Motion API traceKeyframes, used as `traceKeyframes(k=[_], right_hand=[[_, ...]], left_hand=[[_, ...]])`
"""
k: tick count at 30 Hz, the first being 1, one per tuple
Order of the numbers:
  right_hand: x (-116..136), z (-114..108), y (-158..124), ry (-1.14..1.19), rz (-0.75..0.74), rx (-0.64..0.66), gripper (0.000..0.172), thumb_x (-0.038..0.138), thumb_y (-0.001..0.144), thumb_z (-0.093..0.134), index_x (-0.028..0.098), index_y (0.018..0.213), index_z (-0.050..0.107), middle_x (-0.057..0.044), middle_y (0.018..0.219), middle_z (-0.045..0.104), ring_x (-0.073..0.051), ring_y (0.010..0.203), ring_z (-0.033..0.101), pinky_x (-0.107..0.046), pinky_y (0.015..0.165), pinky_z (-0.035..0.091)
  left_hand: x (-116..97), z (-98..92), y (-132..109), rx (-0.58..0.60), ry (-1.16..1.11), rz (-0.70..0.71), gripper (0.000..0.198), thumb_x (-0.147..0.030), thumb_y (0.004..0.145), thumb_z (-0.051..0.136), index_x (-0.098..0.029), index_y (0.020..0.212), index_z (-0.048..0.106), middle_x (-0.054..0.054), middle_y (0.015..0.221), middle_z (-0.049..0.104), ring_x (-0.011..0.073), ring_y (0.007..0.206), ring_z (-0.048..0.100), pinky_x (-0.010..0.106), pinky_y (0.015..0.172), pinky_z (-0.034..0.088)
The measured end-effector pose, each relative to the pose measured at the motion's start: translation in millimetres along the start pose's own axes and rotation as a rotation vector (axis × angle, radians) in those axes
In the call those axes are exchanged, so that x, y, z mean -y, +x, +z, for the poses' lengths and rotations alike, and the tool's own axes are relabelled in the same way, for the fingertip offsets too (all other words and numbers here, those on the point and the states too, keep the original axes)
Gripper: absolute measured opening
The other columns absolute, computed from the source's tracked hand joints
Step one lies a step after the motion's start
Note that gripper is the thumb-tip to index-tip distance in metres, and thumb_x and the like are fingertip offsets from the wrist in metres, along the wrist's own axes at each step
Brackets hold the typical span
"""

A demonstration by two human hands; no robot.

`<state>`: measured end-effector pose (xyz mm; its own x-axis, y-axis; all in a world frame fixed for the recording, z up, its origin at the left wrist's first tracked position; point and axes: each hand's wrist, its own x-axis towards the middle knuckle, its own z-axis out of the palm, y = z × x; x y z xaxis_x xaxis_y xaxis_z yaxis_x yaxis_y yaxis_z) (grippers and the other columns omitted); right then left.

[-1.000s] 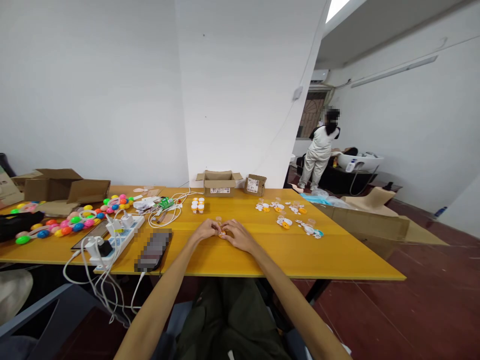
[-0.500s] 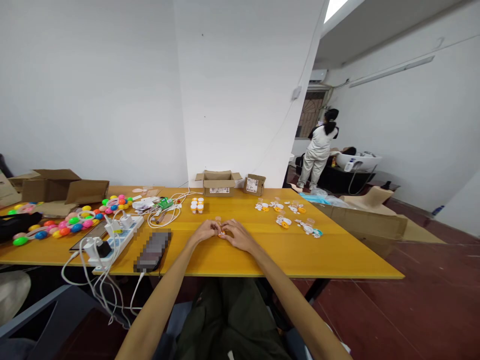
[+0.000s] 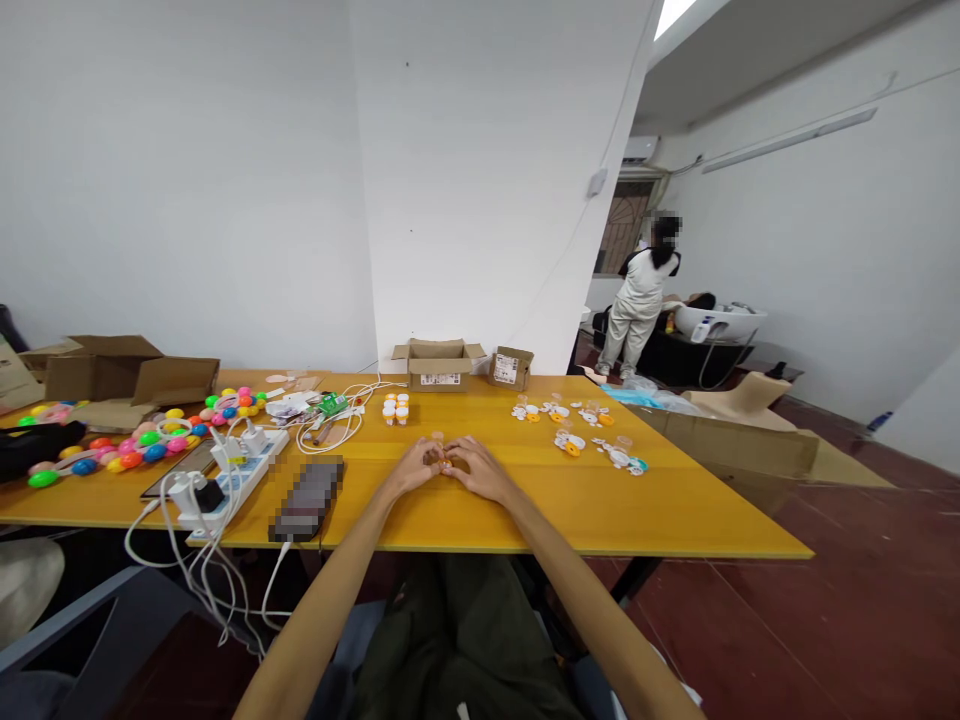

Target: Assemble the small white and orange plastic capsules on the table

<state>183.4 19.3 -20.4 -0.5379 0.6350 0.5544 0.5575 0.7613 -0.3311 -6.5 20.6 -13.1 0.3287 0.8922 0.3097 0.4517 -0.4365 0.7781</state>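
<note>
Near the middle of the table my left hand [image 3: 418, 467] and my right hand [image 3: 478, 469] meet, fingertips pinched together. Between them is a small orange-and-white plastic piece [image 3: 445, 465], mostly hidden by the fingers, so its exact kind is unclear. Just behind the fingers stands a small clear plastic cup [image 3: 437, 437]. Farther back to the left is a tight group of small containers with white and orange tops [image 3: 395, 408]. Off to the right lie several clusters of loose plastic parts, among them orange rings [image 3: 572, 449], white discs [image 3: 618, 456] and a teal piece [image 3: 638, 465].
Two cardboard boxes [image 3: 439, 367] stand against the wall. On the left are a phone [image 3: 307, 498], a power strip [image 3: 238, 482] with trailing white cables, colourful beads [image 3: 154, 452] and an opened carton [image 3: 135, 375]. A person [image 3: 640, 290] stands in the background at right.
My fingers have shifted slightly around the small piece, with the left hand's curl more rounded. The view has moved a little; the objects on the table stay in place.
</note>
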Motion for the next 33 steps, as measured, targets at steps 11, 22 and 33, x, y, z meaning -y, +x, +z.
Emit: traceKeyframes(k=[11,22,33], right_hand=[[-7.0,0.9,-1.1,0.000,0.002,-0.138,0.013,0.016,0.090,0.059,0.024,0.085,0.069,-0.006,0.103,0.069,-0.022,0.098,0.062,-0.039,0.087,0.050],[-3.8,1.3,-2.8,-0.065,-0.061,-0.051,0.017,0.012,0.089,0.059,0.024,0.087,0.070,-0.006,0.110,0.068,-0.021,0.101,0.060,-0.038,0.088,0.049],[-6.9,4.4,-2.2,0.027,-0.043,-0.072,0.013,0.013,0.087,0.062,0.023,0.081,0.068,-0.007,0.110,0.068,-0.022,0.101,0.062,-0.040,0.089,0.050]], left_hand=[[2.3,6.3,-5.9,-0.053,0.141,0.061,0.022,-0.027,0.072,0.073,-0.021,0.090,0.061,0.001,0.090,0.059,0.0190,0.085,0.058,0.033,0.084,0.050],[-1.1,6.2,-5.9,-0.029,0.204,0.105,0.010,-0.026,0.077,0.068,-0.020,0.082,0.061,0.001,0.082,0.060,0.0177,0.078,0.057,0.032,0.080,0.050],[-1.1,6.1,-6.8,-0.017,0.214,0.103,0.012,-0.028,0.076,0.068,-0.020,0.080,0.060,0.001,0.082,0.061,0.0182,0.077,0.057,0.032,0.078,0.049]])
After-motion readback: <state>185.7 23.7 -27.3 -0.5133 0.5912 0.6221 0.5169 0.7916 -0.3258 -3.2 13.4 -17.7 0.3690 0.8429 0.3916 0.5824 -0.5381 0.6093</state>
